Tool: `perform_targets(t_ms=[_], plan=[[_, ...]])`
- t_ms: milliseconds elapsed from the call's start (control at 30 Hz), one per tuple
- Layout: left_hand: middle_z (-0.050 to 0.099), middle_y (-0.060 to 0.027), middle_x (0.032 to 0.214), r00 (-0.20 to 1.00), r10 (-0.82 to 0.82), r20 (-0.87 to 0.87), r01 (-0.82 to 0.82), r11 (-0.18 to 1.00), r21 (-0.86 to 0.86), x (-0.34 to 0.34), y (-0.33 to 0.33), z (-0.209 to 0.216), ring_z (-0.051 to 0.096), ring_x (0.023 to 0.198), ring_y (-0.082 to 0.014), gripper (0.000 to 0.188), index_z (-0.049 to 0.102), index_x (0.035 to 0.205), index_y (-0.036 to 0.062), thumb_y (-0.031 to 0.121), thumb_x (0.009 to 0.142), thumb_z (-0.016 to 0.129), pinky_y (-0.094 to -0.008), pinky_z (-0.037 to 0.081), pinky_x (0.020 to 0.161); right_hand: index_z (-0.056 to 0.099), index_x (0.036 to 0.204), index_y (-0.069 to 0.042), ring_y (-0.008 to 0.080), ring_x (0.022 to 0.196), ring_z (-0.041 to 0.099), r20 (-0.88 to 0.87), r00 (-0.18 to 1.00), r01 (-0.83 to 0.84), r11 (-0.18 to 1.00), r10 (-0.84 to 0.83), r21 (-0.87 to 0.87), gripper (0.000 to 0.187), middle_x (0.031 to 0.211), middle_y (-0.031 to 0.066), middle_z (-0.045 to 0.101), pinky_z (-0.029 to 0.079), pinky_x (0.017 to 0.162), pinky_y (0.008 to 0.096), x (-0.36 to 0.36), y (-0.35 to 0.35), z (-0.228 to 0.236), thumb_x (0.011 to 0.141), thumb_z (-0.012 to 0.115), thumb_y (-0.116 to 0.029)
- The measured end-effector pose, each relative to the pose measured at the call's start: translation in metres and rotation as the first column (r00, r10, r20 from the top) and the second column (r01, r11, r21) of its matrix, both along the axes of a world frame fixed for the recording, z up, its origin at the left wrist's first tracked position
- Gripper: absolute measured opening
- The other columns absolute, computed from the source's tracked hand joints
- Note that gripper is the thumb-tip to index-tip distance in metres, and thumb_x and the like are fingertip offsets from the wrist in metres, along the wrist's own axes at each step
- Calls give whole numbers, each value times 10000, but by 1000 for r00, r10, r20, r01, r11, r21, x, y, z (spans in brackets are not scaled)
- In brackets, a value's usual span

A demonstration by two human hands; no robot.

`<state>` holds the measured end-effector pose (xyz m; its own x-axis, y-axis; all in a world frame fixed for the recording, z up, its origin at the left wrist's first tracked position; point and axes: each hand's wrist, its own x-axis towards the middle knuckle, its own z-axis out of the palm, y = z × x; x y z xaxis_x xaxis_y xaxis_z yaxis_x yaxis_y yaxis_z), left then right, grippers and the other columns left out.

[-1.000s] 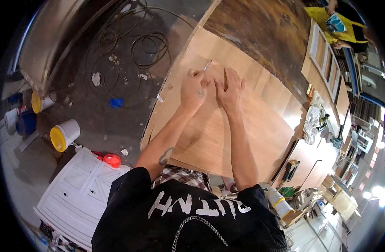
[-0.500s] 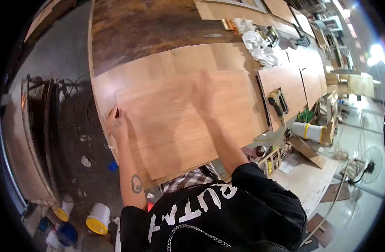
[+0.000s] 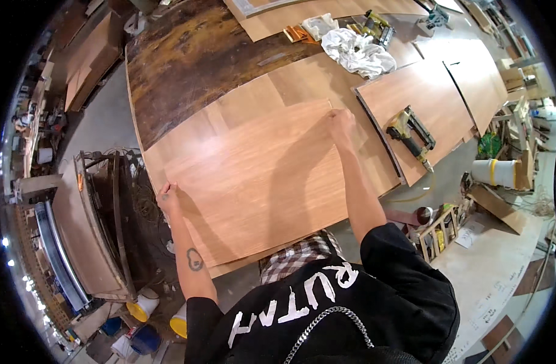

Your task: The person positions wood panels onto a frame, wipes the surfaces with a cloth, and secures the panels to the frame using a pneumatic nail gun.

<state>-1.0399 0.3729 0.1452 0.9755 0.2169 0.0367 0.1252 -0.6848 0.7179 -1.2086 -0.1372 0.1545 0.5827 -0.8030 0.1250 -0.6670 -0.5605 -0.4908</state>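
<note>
A light-brown wood-grain panel (image 3: 247, 176) lies in front of me, over a larger wooden sheet (image 3: 293, 85) on the workbench. My left hand (image 3: 168, 197) is closed on the panel's left edge, its fingertips at the edge. At the panel's far right corner, my right hand (image 3: 340, 126) is closed with the fingers bent round the corner. Shadows of my arms fall across the panel's face. The underside of the panel and the fingers below it are hidden.
To the right, a nail gun (image 3: 410, 138) rests on another panel (image 3: 387, 97). A crumpled white cloth (image 3: 358, 53) and a second nail gun (image 3: 375, 27) lie farther back. The dark stained benchtop (image 3: 181, 60) shows beyond the sheet. A white bucket (image 3: 494, 173) stands at the right.
My right hand, blurred over the panel's far part before, has moved right to its far right corner and closed there. My left hand stays at the left edge. The view has shifted.
</note>
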Motion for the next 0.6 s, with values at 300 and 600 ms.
perform_targets(t_ms=[300, 600], plan=[[655, -85, 766, 995, -39, -94, 19, 980, -198, -12, -6, -15, 600, 694, -145, 154, 684, 844, -15, 111, 755, 677, -264, 472, 658, 711, 882, -10, 320, 819, 667, 54, 975, -219, 968, 214, 125, 226, 869, 206, 678, 510, 731, 406, -13, 2, 31, 808, 577, -176], [586, -152, 778, 990, 112, 88, -102, 989, -109, -23, -17, -2, 589, 732, -309, 204, 703, 889, 31, 104, 702, 667, -373, 472, 665, 680, 766, 45, 231, 488, 632, -154, 986, -5, 934, 64, 358, 270, 626, 147, 630, 493, 417, 358, 8, -17, 5, 814, 613, -212]])
